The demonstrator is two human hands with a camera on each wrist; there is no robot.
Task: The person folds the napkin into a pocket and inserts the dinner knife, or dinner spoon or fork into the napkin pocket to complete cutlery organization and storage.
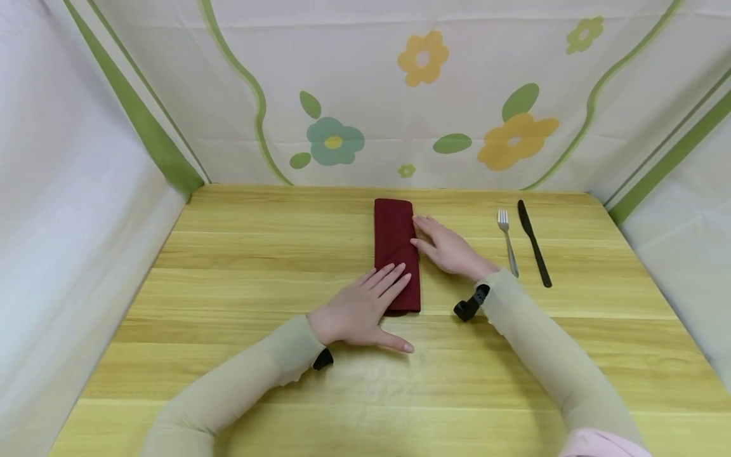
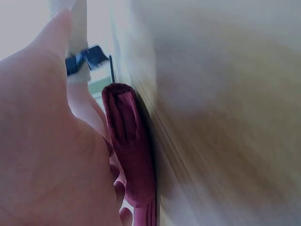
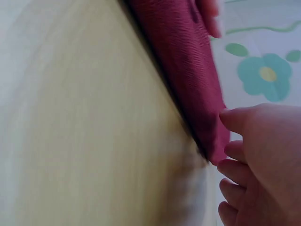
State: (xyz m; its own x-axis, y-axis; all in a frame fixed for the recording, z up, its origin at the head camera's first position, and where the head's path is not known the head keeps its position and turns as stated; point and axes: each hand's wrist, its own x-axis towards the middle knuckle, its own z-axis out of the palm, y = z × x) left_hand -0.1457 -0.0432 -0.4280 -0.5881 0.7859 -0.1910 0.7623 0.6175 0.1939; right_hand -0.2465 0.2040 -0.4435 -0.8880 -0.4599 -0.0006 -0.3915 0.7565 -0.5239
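A dark red cloth (image 1: 394, 231), folded into a long narrow strip, lies on the wooden table, its length running away from the person. The left hand (image 1: 360, 310) rests on its near part with straight fingers, thumb spread out over the table. At the far right edge of the cloth, the right hand (image 1: 448, 249) touches the side with extended fingertips. In the left wrist view the end of the cloth (image 2: 124, 127) shows several rolled or folded layers. From the right wrist, the thumb and fingers (image 3: 240, 172) are seen against the cloth's edge (image 3: 188, 61).
A fork (image 1: 507, 241) and a black knife (image 1: 534, 244) lie on the table (image 1: 257, 254) to the right of the right hand. A white curtain with printed flowers (image 1: 365, 82) stands behind the table, and white cloth hangs at both sides. Dark straps sit on both wrists.
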